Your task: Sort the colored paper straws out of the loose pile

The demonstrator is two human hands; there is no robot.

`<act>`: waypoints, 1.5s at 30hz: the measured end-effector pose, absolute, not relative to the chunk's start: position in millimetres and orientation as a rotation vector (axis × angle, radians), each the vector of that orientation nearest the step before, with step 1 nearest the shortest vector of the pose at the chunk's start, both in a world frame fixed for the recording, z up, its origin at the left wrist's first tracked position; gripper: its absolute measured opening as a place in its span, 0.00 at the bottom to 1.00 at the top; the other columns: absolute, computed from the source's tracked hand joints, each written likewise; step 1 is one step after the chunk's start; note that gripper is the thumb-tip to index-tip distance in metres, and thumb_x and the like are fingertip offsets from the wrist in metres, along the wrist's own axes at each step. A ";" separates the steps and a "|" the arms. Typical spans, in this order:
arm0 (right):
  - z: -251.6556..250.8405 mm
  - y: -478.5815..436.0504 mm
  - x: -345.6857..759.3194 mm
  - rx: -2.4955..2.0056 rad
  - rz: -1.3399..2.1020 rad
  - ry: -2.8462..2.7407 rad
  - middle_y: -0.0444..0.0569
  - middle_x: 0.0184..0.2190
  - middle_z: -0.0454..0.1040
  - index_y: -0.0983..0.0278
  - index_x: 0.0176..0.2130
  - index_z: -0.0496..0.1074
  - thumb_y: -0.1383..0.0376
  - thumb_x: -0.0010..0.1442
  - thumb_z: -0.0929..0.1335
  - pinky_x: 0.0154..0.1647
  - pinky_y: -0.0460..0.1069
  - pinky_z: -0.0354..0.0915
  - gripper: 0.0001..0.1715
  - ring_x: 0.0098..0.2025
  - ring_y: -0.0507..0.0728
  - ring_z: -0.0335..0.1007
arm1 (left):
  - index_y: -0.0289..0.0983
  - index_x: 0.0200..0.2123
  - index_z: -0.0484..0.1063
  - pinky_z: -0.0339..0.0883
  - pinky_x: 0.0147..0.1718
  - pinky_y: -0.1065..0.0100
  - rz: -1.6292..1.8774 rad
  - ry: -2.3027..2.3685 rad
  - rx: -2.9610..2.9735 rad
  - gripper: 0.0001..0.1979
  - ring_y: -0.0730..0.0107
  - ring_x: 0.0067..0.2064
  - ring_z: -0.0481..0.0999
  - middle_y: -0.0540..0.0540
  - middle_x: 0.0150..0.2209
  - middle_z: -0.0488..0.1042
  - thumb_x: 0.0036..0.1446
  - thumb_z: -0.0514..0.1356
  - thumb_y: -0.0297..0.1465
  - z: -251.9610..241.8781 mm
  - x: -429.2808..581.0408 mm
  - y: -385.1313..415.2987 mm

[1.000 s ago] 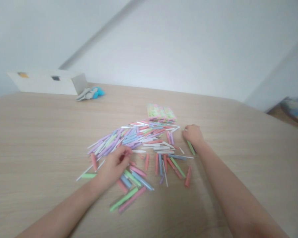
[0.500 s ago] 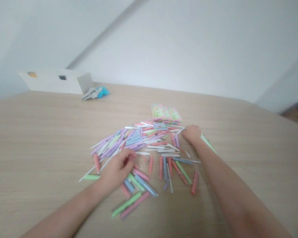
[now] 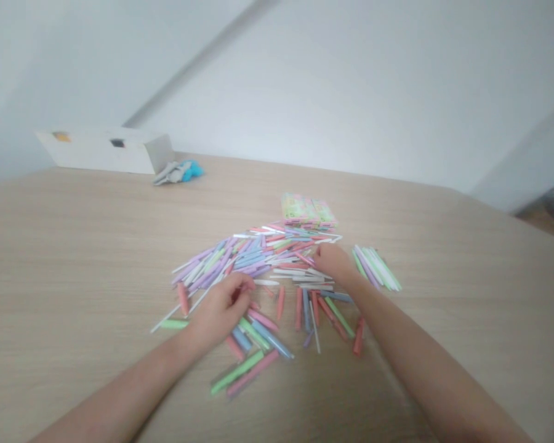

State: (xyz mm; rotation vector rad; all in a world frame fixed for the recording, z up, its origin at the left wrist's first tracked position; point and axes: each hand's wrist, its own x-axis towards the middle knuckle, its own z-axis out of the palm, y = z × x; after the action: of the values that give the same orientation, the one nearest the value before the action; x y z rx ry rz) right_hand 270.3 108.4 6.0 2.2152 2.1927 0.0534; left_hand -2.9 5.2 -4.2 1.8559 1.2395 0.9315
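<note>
From the head camera: a light wooden table [image 3: 74, 246], and at its middle a loose pile of pastel sticks [image 3: 253, 258], pink, green, blue, purple and white, lying flat and crossing one another. Left hand [image 3: 221, 307] palm down on the near left part of the pile, fingers curled, tips drawn together over a pinkish stick; too blurred to tell whether pinched. Right hand [image 3: 333, 261] knuckles up at the pile's right edge, fingers bent down among the sticks and hidden; impossible to tell whether holding anything. Just right of that hand, apart from the pile, a bundle of green, white and purple sticks [image 3: 376, 267] lying side by side. Behind the pile, at its far edge, a flat green-and-pink packet [image 3: 307, 210]. Far left, by the wall, a white box [image 3: 104, 151], a grey-and-blue object [image 3: 179, 173] just beside it.
</note>
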 end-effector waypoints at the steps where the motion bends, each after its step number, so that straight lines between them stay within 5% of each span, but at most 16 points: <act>1: 5.8 107.4 265.4 2.205 0.045 2.207 0.60 0.37 0.77 0.71 0.39 0.75 0.66 0.60 0.59 0.38 0.47 0.62 0.18 0.41 0.59 0.74 | 0.38 0.36 0.67 0.65 0.27 0.69 0.932 1.247 1.863 0.06 0.66 0.29 0.75 0.50 0.26 0.74 0.57 0.51 0.30 -4.3 -3.0 5.2; 13: 2.1 98.7 226.0 2.056 -0.044 2.509 0.59 0.38 0.77 0.70 0.41 0.73 0.66 0.61 0.59 0.40 0.48 0.61 0.17 0.41 0.59 0.72 | 0.38 0.33 0.67 0.57 0.26 0.72 0.930 1.319 2.043 0.05 0.72 0.26 0.65 0.53 0.24 0.65 0.57 0.52 0.28 0.8 -2.2 5.6; 21: 24.3 91.7 232.9 1.918 -0.213 2.785 0.48 0.34 0.77 0.65 0.36 0.76 0.69 0.57 0.62 0.37 0.45 0.59 0.14 0.36 0.54 0.70 | 0.37 0.33 0.68 0.55 0.25 0.74 0.791 1.078 2.187 0.06 0.75 0.25 0.64 0.54 0.22 0.63 0.56 0.52 0.26 8.7 2.2 -5.7; 31: 22.2 78.0 225.1 1.773 -0.303 2.851 0.50 0.30 0.77 0.67 0.32 0.77 0.68 0.52 0.66 0.35 0.46 0.58 0.10 0.34 0.55 0.69 | 0.42 0.37 0.71 0.54 0.26 0.71 0.429 0.823 2.589 0.09 0.74 0.25 0.68 0.54 0.25 0.72 0.52 0.60 0.36 17.9 2.2 -18.5; 45: 21.9 75.8 224.3 1.815 -0.314 2.835 0.51 0.28 0.75 0.68 0.28 0.74 0.67 0.53 0.65 0.34 0.47 0.55 0.08 0.33 0.55 0.66 | 0.39 0.30 0.69 0.53 0.24 0.72 0.354 0.847 2.579 0.03 0.72 0.26 0.68 0.52 0.25 0.71 0.54 0.57 0.30 14.6 -3.4 -11.8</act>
State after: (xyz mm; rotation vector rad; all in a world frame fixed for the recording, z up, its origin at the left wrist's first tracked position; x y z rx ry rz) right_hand 224.3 75.8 21.9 1.8151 2.8350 -0.3138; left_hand -3.4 -11.8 14.6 2.5788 0.8473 0.3545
